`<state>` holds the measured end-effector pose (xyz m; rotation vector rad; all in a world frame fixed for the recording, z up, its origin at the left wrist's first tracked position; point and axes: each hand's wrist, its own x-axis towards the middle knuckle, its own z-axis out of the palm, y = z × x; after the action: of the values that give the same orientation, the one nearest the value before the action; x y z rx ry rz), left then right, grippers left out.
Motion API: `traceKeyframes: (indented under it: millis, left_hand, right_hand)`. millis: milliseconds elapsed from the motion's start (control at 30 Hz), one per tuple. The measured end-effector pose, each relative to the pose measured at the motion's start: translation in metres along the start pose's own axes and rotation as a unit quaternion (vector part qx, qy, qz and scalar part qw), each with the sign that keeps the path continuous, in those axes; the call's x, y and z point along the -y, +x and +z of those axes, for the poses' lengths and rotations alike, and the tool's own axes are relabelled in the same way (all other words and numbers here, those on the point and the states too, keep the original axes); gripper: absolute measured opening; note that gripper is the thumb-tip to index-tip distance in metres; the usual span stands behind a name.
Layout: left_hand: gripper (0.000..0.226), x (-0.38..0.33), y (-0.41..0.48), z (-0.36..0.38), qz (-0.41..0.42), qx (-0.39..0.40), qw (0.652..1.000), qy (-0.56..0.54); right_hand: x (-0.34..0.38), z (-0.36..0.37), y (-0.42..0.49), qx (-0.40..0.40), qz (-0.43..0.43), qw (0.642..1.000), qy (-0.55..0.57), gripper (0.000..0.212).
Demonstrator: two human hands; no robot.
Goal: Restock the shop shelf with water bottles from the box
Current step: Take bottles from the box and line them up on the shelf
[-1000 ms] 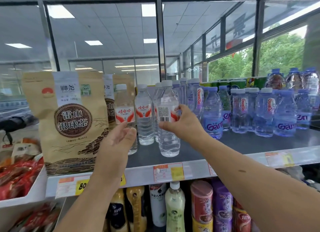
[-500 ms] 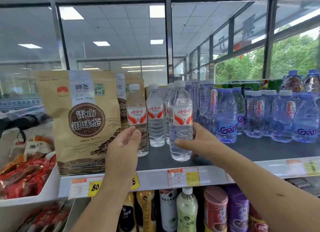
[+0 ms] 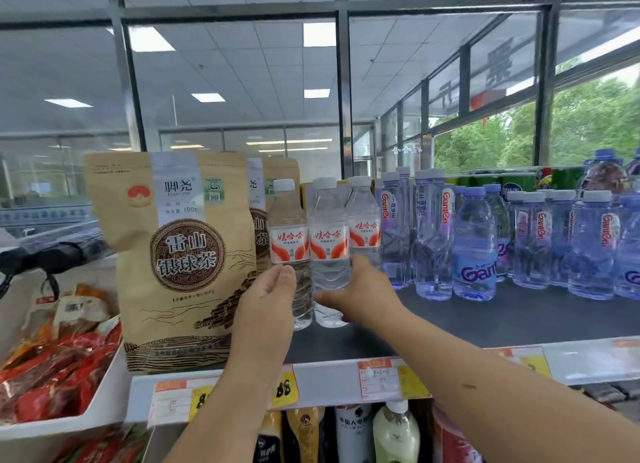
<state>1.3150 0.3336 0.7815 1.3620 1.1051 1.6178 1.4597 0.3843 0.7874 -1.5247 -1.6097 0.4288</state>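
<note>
**Red-label bottle moves left, into the row**

Compared with half a second ago, the water bottle [image 3: 327, 244] in the right hand [image 3: 360, 296] has gone to the left. It now stands just beside the neighbour bottle [image 3: 289, 241] of the same brand, where before a gap was between them. Its label faces the front.

The right hand holds this bottle low on the body, with the thumb across the front and the fingers curled round behind. The bottle stands upright on the shelf [image 3: 485, 317], near the front edge. The left hand [image 3: 266, 300] has its fingers nearly straight, and the tips rest on the side of the neighbour bottle, I think to keep it steady. It grips nothing.

As for progress, this bottle looks almost placed, and only the letting go remains. A third bottle [image 3: 363, 234] of the brand stands behind, so some of the stock is already in. Much dark shelf is bare in front of the blue-label bottles [image 3: 472, 251], to the right of the row, while the tea pouch [image 3: 176, 255] closes the left side. The box is not in view, so I cannot tell how many bottles are left.
</note>
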Motion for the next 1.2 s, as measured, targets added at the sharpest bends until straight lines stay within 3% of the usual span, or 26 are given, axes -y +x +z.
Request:
traceKeyframes:
  millis: [67, 400, 600, 800, 1000, 1100, 1200]
  left_hand:
    - [0.037, -0.001, 0.001, -0.001, 0.01, 0.001, 1.0, 0.004]
    - [0.058, -0.002, 0.004, -0.002, 0.038, 0.014, 0.999, 0.015]
    - [0.032, 0.008, 0.011, -0.006, 0.042, 0.009, 0.999, -0.014]
    - [0.048, 0.007, 0.017, 0.0, 0.025, 0.074, 0.996, 0.031]
    - [0.019, 0.011, 0.015, -0.001, 0.025, 0.072, 0.996, 0.042]
    - [0.019, 0.005, 0.01, -0.004, 0.035, 0.076, 0.995, 0.048]
    - [0.021, 0.0, -0.002, -0.006, 0.077, 0.052, 0.993, 0.071]
  right_hand:
    - [0.0, 0.002, 0.002, 0.002, 0.001, 1.0, -0.002, 0.08]
    - [-0.002, 0.004, 0.003, 0.008, -0.009, 1.0, 0.007, 0.07]
    - [-0.005, 0.003, 0.001, 0.006, -0.01, 1.0, -0.019, 0.072]
    - [-0.001, 0.002, -0.004, 0.013, 0.01, 0.999, -0.04, 0.069]
    - [0.004, 0.004, -0.01, 0.01, 0.008, 0.998, -0.055, 0.066]
    - [0.004, -0.003, -0.021, 0.014, -0.005, 0.999, -0.044, 0.061]
    - [0.001, -0.018, -0.038, -0.005, 0.004, 0.999, -0.05, 0.074]
